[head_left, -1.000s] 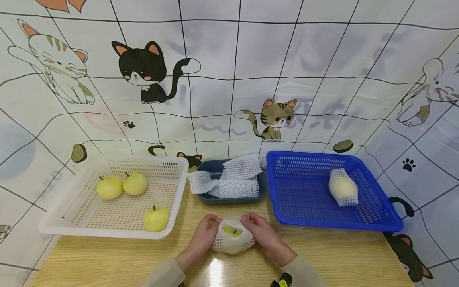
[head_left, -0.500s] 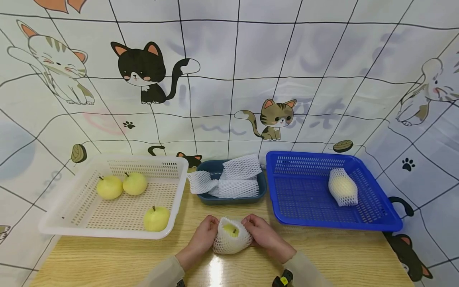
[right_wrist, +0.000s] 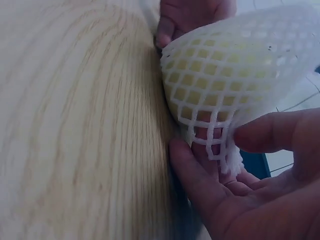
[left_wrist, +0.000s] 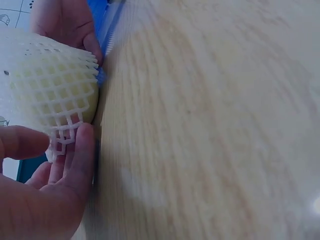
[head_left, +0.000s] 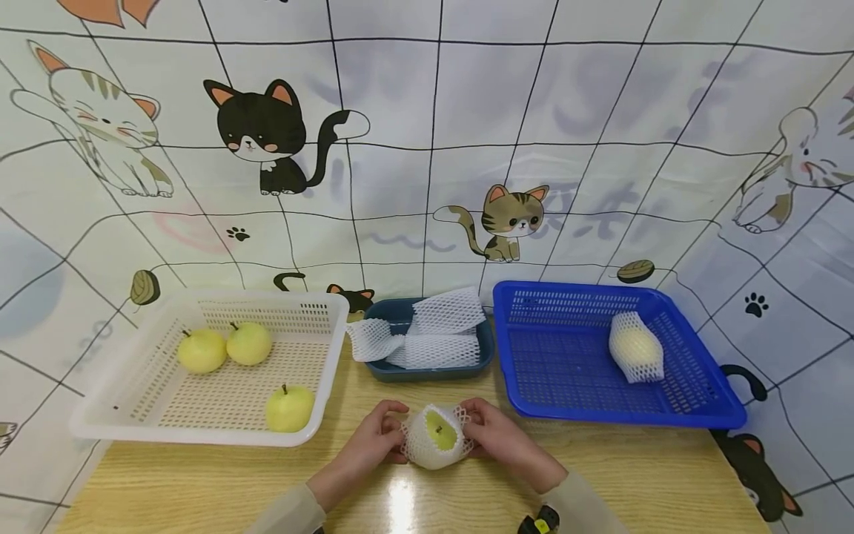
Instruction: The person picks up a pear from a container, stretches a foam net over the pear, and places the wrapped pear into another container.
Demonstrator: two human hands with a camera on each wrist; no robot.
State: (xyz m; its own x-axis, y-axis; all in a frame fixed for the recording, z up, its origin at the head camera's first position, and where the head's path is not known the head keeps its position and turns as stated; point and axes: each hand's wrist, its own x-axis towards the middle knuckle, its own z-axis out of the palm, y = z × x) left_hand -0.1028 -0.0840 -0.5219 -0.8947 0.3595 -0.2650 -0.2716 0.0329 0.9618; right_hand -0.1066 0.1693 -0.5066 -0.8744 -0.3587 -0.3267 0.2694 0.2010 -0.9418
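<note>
Left fingers (left_wrist: pixel 84 152) and right fingers (right_wrist: pixel 191 167) flank netted fruit (head_left: pixel 437 445).

Seen from beside the bench (head_left: pixel 200 482), this is a screened-off work corner; whether it belongs to a home, a shop or a workshop cannot be determined. Evidence: a printed sheet (head_left: pixel 400 89) encloses the wood-grain top at the back and on both sides. It bears a black grid resembling wall tiles, a paw print (head_left: pixel 237 234) and cartoon cats (head_left: pixel 263 133), and its grid lines run wavy near the bottom. Set out in a row are a white basket (head_left: pixel 187 436) with yellow-green fruit (head_left: pixel 202 351), a dark tub (head_left: pixel 434 374) of foam nets (head_left: pixel 443 351) and a blue basket (head_left: pixel 554 363).
</note>
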